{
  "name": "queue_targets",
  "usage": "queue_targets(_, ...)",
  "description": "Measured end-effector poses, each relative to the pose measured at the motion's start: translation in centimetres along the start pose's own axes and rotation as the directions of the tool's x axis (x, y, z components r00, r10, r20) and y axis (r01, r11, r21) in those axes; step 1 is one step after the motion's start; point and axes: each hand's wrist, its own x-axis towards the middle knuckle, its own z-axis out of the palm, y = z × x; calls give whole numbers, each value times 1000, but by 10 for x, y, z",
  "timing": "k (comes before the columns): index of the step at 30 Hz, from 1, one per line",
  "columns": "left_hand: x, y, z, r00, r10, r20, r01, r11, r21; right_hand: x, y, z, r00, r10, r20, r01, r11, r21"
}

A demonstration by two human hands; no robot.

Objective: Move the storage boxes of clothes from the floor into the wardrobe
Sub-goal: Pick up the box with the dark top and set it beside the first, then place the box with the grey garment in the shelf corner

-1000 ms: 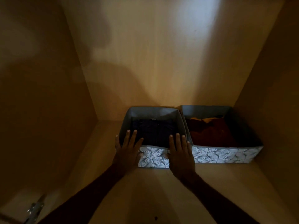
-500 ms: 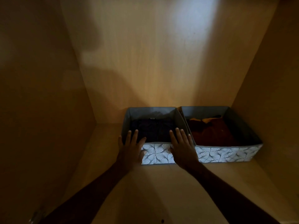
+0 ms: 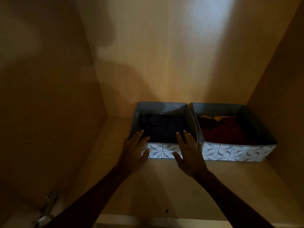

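Two open fabric storage boxes with a pale leaf-patterned front stand side by side at the back of a wardrobe shelf [image 3: 164, 183]. The left box [image 3: 162, 152] holds a folded dark navy garment; the right box [image 3: 230, 153] holds rust-red and mustard clothes. My left hand [image 3: 134, 151] lies flat with fingers spread against the left box's front left corner. My right hand [image 3: 189, 153] is spread the same way against its front right corner. Neither hand grips anything.
The wardrobe's wooden side walls [image 3: 49, 112] and back panel close in the shelf. Bare shelf lies left of the boxes and in front of them. A metal hinge [image 3: 47, 209] shows at the lower left, and a small hole [image 3: 166, 211] near the shelf's front edge.
The left box has slid further back until its front lines up with the right box. Both hands followed it, staying flat on its front.
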Motion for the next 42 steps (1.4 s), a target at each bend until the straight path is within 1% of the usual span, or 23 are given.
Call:
queue_targets(2, -21, 10, -5, 991, -83, -105, 68, 989, -135, -15, -9, 3, 996, -76, -51, 79, 995, 64)
queue_targets(4, -49, 25, -11, 976, -115, -184, 86, 983, -160, -28, -16, 7, 987, -145, -75, 154, 980, 125)
queue_targets(5, -65, 31, -12, 971, -145, -191, 109, 976, -186, -36, -19, 9, 980, -181, -76, 192, 968, 162)
queue_targets(6, -82, 35, -12, 962, -209, -175, 161, 954, -252, -44, -21, 12, 973, -219, -79, 231, 949, 213)
queue_targets(8, -113, 43, -13, 910, -392, -134, 309, 857, -412, -58, -23, 13, 962, -266, -62, 269, 887, 375)
queue_targets(10, -150, 60, -8, 828, -548, -120, 420, 748, -515, -75, -25, 14, 954, -294, 50, 223, 813, 538)
queue_targets(11, -167, 71, -7, 788, -604, -116, 456, 700, -549, -84, -25, 15, 944, -319, 88, 216, 794, 568)
queue_targets(12, -182, 82, -6, 742, -661, -112, 495, 654, -572, -90, -25, 16, 931, -352, 98, 242, 794, 558)
queue_targets(13, -199, 97, -6, 678, -727, -109, 545, 597, -589, -98, -26, 17, 909, -402, 114, 277, 784, 556)
queue_targets(15, -232, 123, -3, 552, -825, -122, 606, 498, -621, -114, -28, 20, 852, -497, 164, 308, 731, 609)
queue_targets(17, -265, 146, 2, 464, -874, -145, 622, 438, -649, -131, -29, 24, 793, -567, 221, 306, 685, 661)
queue_targets(19, -297, 171, 7, 365, -919, -149, 649, 366, -667, -149, -31, 28, 739, -630, 239, 334, 651, 682)
queue_targets(20, -316, 188, 5, 299, -941, -161, 668, 327, -668, -162, -35, 29, 691, -674, 261, 351, 629, 694)
queue_targets(23, -362, 222, 9, 167, -968, -190, 719, 251, -648, -191, -45, 34, 571, -750, 334, 366, 597, 714)
queue_targets(24, -376, 230, 9, 130, -972, -197, 729, 228, -646, -199, -49, 35, 544, -764, 347, 371, 590, 717)
queue_targets(26, -405, 252, 9, 40, -975, -220, 734, 178, -655, -222, -60, 38, 471, -797, 377, 390, 572, 721)
queue_targets(29, -440, 281, 7, -75, -966, -247, 735, 114, -668, -254, -77, 41, 369, -837, 404, 406, 536, 740)
queue_targets(30, -456, 294, 6, -129, -956, -263, 725, 90, -683, -270, -86, 42, 318, -858, 403, 418, 509, 752)
queue_targets(32, -477, 311, 5, -202, -938, -282, 699, 64, -713, -292, -98, 43, 245, -879, 410, 423, 477, 770)
queue_targets(35, -523, 347, 4, -331, -892, -307, 648, 22, -762, -340, -120, 40, 108, -906, 409, 431, 413, 802)
queue_targets(38, -571, 388, 5, -457, -832, -315, 593, -21, -805, -389, -139, 37, -6, -921, 389, 433, 348, 832)
queue_targets(40, -600, 417, 6, -515, -791, -330, 589, -47, -807, -422, -147, 35, -74, -919, 387, 428, 321, 845)
queue_targets(42, -625, 443, 7, -555, -764, -330, 583, -75, -809, -454, -154, 32, -120, -920, 374, 432, 291, 854)
